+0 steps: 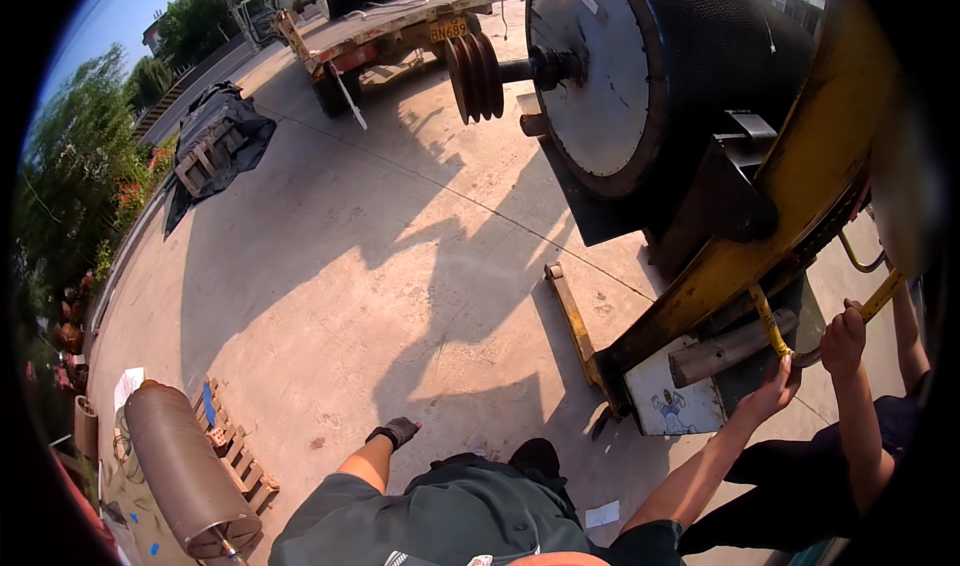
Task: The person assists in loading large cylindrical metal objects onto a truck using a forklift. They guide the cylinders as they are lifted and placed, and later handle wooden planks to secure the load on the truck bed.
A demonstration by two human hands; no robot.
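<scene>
My right hand (770, 390) reaches out to the right and grips the lower end of a yellow handle (767, 318) on a yellow hand stacker (740, 256). A co-worker's hand (845, 340) holds the same handle assembly farther right. High on the stacker rests a large black drum (720, 56), with a grooved pulley (475, 78) on its shaft. My left hand (398, 432), in a dark glove, hangs beside my body above the concrete, touching nothing I can see. Its fingers are mostly hidden.
One yellow stacker leg (574, 321) sticks out low across the floor. A wooden log (735, 346) lies across the stacker's base. A flatbed truck (375, 36) stands at the back. At lower left lie a brown roller (188, 466) and a wooden pallet (240, 456).
</scene>
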